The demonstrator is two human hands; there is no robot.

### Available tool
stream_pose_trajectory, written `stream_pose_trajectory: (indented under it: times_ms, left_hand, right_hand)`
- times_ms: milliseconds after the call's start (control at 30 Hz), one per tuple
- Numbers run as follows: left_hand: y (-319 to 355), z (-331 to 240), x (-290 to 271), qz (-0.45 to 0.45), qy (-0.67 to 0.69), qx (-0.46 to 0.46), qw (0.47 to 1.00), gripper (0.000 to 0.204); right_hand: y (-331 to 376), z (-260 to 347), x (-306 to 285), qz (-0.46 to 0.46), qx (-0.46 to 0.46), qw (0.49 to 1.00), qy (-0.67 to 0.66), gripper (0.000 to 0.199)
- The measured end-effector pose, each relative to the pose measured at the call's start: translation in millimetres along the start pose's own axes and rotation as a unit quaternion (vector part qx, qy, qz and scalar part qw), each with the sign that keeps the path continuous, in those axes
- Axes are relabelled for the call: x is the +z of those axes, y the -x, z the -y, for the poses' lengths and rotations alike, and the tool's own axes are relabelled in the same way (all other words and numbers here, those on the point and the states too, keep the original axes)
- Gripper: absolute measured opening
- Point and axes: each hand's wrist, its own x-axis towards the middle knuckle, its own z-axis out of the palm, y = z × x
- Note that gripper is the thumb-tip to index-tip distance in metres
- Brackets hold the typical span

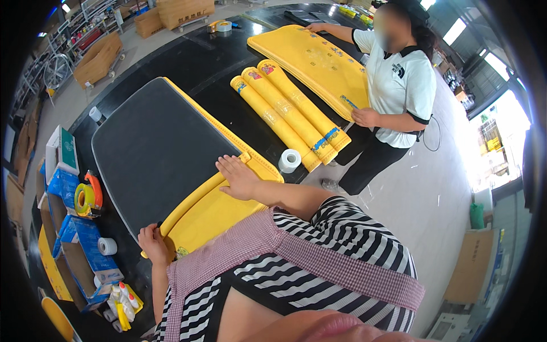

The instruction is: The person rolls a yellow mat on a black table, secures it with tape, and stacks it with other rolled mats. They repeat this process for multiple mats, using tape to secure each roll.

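Note:
A large yellow mat (pixel 211 218) lies on the black table with its dark grey underside facing up, and its near edge is turned over into the start of a roll. My right hand (pixel 238 178) rests flat on the right end of that roll, fingers stretched out. At the roll's left end, my left hand (pixel 152 242) curls its fingers around the mat's edge. Just right of the mat stands a white tape roll (pixel 289 161). Several finished yellow rolls (pixel 276 114), wrapped in clear film, lie side by side farther right.
Across the black table (pixel 194 54), a co-worker (pixel 399 85) holds another yellow mat (pixel 310 62) flat by its edges. Blue cardboard boxes (pixel 85 251), an orange tape dispenser (pixel 94 194), a small white roll (pixel 107 246) and white bottles (pixel 124 296) stand along the left edge.

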Motion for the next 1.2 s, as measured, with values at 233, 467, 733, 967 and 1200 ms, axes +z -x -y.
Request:
stream_pose_trajectory:
  times_ms: [233,467,733,967,1200]
  left_hand:
    - [10.5,-8.0,-14.6,0.017,-0.027,0.130,0.991,0.025]
    - [1.9,-31.0,-9.8,0.163,-0.183,-0.008,0.970,0.040]
    - [-32.9,-89.6,32.1,0.237,-0.252,-0.164,0.924,0.072]
    - [-94.3,-61.7,54.9,0.238,-0.238,-0.254,0.907,0.092]
    - [-109.5,-66.5,57.2,0.247,-0.228,-0.259,0.905,0.093]
  right_hand:
    - [-4.0,-2.0,5.4,-0.025,-0.003,1.000,-0.004,0.084]
    - [-22.9,-2.0,4.4,-0.048,0.005,0.998,-0.032,0.083]
    - [-47.4,-1.4,-12.7,-0.002,0.018,1.000,-0.014,0.078]
    - [-95.2,-7.9,-17.4,-0.004,0.020,1.000,-0.003,0.077]
    - [-99.6,-56.3,-33.3,-0.126,-0.049,0.970,-0.201,0.073]
